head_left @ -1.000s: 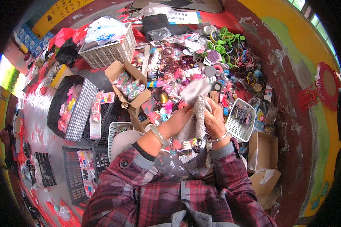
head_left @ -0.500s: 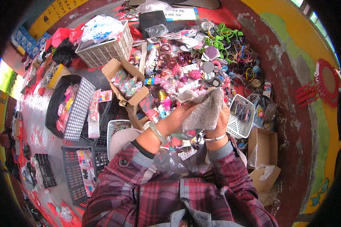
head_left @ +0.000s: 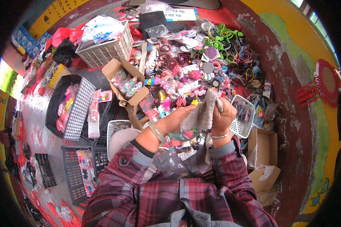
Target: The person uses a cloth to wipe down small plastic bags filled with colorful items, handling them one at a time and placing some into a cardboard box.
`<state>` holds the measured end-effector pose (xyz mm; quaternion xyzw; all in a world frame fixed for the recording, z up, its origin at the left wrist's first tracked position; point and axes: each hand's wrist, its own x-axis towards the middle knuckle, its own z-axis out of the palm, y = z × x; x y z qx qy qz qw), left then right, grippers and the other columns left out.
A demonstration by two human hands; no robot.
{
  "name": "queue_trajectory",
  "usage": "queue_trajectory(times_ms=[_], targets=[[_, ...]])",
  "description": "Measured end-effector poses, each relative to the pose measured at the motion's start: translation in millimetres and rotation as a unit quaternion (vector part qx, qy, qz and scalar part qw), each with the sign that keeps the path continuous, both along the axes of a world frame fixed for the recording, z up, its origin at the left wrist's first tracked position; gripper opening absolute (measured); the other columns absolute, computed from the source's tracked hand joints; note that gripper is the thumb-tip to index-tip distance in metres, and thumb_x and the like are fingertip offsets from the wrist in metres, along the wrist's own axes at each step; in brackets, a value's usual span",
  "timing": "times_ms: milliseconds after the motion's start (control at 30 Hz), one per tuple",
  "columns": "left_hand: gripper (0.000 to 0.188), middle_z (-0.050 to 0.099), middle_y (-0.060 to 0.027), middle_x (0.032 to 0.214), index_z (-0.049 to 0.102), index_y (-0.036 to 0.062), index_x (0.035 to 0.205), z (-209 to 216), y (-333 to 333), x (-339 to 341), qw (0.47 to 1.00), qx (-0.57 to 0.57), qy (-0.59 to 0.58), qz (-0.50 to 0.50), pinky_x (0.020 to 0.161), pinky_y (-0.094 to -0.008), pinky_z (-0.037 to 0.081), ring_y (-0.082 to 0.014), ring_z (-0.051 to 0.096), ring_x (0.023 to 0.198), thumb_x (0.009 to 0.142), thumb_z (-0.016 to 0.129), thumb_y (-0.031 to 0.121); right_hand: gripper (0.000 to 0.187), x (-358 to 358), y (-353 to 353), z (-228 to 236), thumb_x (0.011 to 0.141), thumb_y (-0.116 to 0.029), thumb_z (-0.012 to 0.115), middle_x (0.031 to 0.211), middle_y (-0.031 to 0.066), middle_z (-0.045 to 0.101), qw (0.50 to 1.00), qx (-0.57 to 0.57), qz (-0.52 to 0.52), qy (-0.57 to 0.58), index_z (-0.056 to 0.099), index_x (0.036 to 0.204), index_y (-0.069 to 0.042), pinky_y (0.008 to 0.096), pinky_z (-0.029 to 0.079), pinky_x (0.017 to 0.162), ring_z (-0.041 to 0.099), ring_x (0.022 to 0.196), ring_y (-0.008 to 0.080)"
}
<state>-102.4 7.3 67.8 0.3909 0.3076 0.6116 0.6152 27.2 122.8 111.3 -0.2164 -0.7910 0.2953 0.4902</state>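
A grey, fuzzy cloth [head_left: 201, 114] is held up between my hands, bunched toward its upper right end. My right hand [head_left: 224, 118] is closed in a fist around that end. On the cloth's left side, my left hand [head_left: 175, 121] grips it, with the fingertips hidden behind the fabric. Beneath and beyond the cloth spreads a heap of hair accessories [head_left: 182, 75], with colourful bows, clips and bands. To the right of my right hand stands a white perforated basket [head_left: 236, 130] holding small items.
An open cardboard box [head_left: 111, 72] of bagged pieces lies left of the heap. Farther left are a houndstooth-sided box [head_left: 79, 108] and a white crate [head_left: 102, 53] with plastic bags. Flattened brown cartons [head_left: 262, 149] lie at right. A dark grid tray [head_left: 75, 170] sits lower left.
My right hand has closed into a fist and moved slightly right. The cloth, spread wider before, is now gathered and narrower. My left hand has hardly moved.
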Motion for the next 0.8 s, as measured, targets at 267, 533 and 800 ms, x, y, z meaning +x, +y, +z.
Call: queue_trajectory(times_ms=[267, 533, 800], targets=[[0.034, 0.058, -0.0011, 0.103, 0.047, 0.0013, 0.124, 33, 0, 12, 0.993, -0.038, 0.105, 0.032, 0.079, -0.0220, 0.044, -0.0053, 0.052, 0.090, 0.094, 0.047, 0.017, 0.023, 3, 11, -3, 0.086, -0.016, 0.057, 0.079, 0.0060, 0.063, 0.868, -0.395, 0.182, 0.239, 0.062, 0.096, 0.005, 0.0241, 0.048, 0.057, 0.059, 0.065, 0.0120], [0.048, 0.054, -0.0034, 0.112, 0.047, 0.0014, 0.124, 44, -9, 8, 0.988, -0.026, 0.124, 0.084, 0.087, -0.0258, 0.041, -0.0111, 0.050, 0.102, 0.084, 0.064, 0.022, 0.031, 19, 63, -31, 0.089, -0.030, 0.046, 0.087, 0.0074, 0.061, 0.692, -0.495, 0.286, 0.441, 0.055, 0.109, -0.008, 0.0363, 0.049, 0.068, 0.058, 0.072, 0.0205], [0.066, 0.052, -0.0148, 0.107, 0.052, 0.0063, 0.119, 60, -16, -7, 0.616, 0.186, 0.604, 0.470, 0.084, -0.0400, 0.042, -0.0326, 0.051, 0.095, 0.062, 0.077, 0.027, 0.043, 8, 31, 64, 0.084, -0.053, 0.043, 0.073, 0.0014, 0.050, 0.744, -0.569, 0.153, 0.316, 0.047, 0.074, -0.011, 0.0332, 0.039, 0.058, 0.049, 0.066, 0.0204]])
